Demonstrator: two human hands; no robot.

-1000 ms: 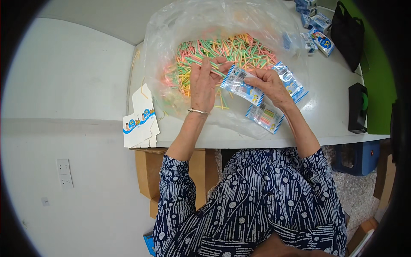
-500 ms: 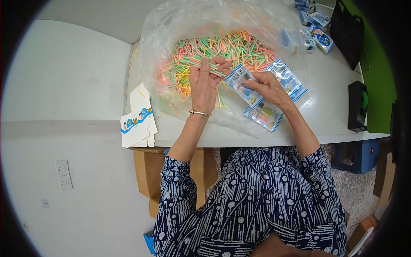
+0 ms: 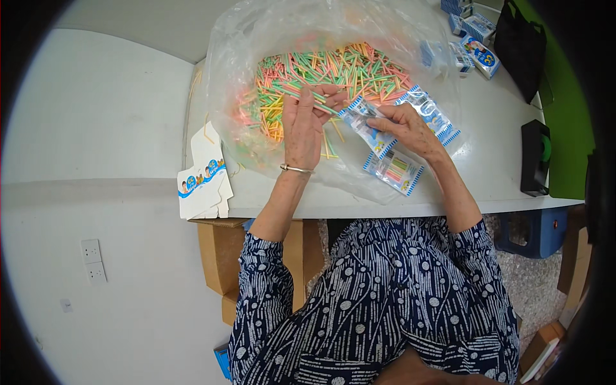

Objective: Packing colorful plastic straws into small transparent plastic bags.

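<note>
A large heap of thin pink, green and yellow candy sticks (image 3: 366,70) lies in an open clear plastic bag (image 3: 228,58) on the table. My left hand (image 3: 303,135), palm up over the near side of the heap, has a few sticks (image 3: 325,106) between thumb and fingers. Just right of them, my right hand (image 3: 410,131) pinches a small blue-and-white packet (image 3: 369,130), its upper left end close to the sticks' tips. Below it rests a similar packet (image 3: 393,172) with coloured sticks showing through its window. Another packet (image 3: 436,119) lies partly behind my right hand.
Flat white printed cartons (image 3: 204,186) lie at the table's left edge. Several blue-and-white packs (image 3: 480,58) and a black bag (image 3: 521,51) are at the far right. Nearer stands a black tape dispenser (image 3: 534,157) by a green panel (image 3: 571,109). Cardboard boxes (image 3: 218,256) stand below the table.
Both hands keep their hold, the sticks in the left and the packet in the right. The held packet has shifted and tilted very slightly; the whole view has moved a little.
</note>
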